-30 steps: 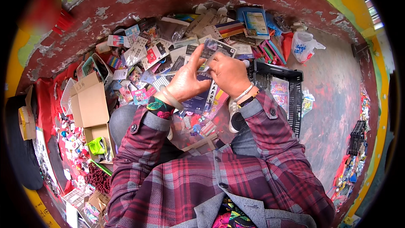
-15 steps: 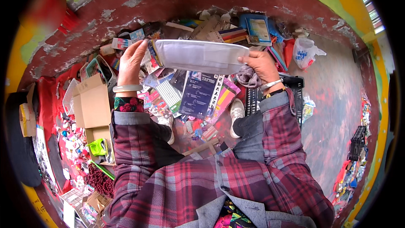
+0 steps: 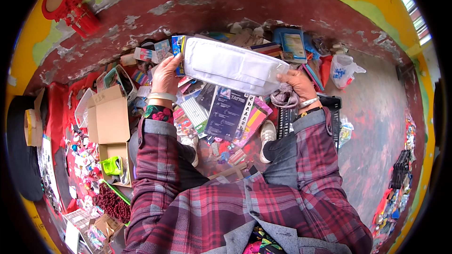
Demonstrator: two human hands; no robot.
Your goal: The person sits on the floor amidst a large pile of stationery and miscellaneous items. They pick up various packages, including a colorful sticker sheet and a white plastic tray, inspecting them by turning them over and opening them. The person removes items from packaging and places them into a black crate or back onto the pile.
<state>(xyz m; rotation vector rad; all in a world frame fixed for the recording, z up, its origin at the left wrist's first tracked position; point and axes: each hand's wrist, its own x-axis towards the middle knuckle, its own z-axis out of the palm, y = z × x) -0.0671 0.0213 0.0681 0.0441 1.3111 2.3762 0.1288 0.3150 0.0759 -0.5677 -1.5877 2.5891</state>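
A long, slightly curved white fabric band in a clear plastic sleeve [image 3: 230, 63] is stretched level between my hands. My left hand [image 3: 165, 76] pinches its blue-and-yellow header end, fingers closed. At the opposite end, my right hand [image 3: 296, 83] grips the clear plastic between thumb and fingers. A greyish-purple bunched fabric ring [image 3: 285, 97], resembling a scrunchie, hangs beside my right wrist; how it is held there is unclear. Below the sleeve lies a dark blue printed package [image 3: 226, 115] on a pile of flat packets, between my shoes [image 3: 268, 136].
To the left stand an open cardboard box [image 3: 109, 120] and a white plastic basket [image 3: 84, 108]. A black crate [image 3: 333, 113] sits by my right forearm, and a knotted white plastic bag [image 3: 344, 71] rests beyond it. A peeling red wall [image 3: 226, 2] curves behind the pile.
The white band's face has turned more toward me, and its right end has dipped. My left hand has moved right and slightly lower; more of the blue-and-yellow header shows.
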